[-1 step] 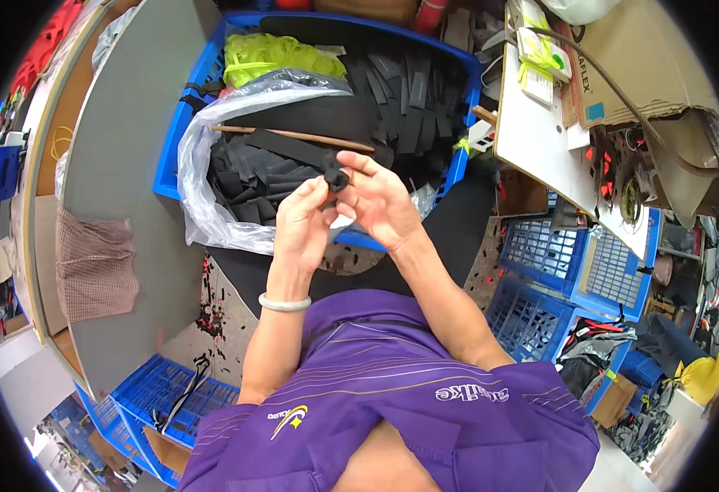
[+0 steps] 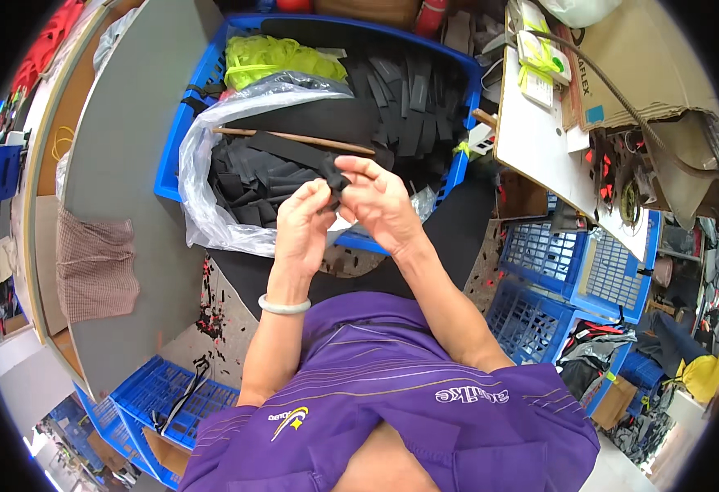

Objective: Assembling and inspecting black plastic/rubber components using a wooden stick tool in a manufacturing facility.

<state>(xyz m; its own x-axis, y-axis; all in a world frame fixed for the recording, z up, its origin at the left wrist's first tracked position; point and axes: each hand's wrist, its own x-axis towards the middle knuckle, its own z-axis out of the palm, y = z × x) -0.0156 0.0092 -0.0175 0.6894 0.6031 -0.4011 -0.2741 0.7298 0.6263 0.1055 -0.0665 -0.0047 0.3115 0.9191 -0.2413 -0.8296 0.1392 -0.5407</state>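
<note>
While a purple shirt fills the lower middle of the view, both forearms rise from it and meet above the lap, the left wrist ringed by a pale bangle. Just above, the left hand and the right hand are brought close together, fingertips almost touching, and both are pinched shut on a small black strap piece held between them in the air, in front of the near edge of the big crate. Whether the piece is folded or looped cannot be told. Beneath the hands lies a dark mat on a floor scattered with small black and red scraps. To the left a grey desk runs away from the person, with a brownish checked cloth hanging over its near edge, and an empty blue crate sits low beside it. To the right stand more blue lattice crates, stacked close together. Just beyond the hands is a large blue crate; a clear plastic bag inside its left part holds a heap of black strap pieces, and a thin wooden stick lies across the bag's mouth. Further back in the same crate are more loose black strips and a bunch of yellow-green material. At the far right, a white board and brown cardboard lean together.
</note>
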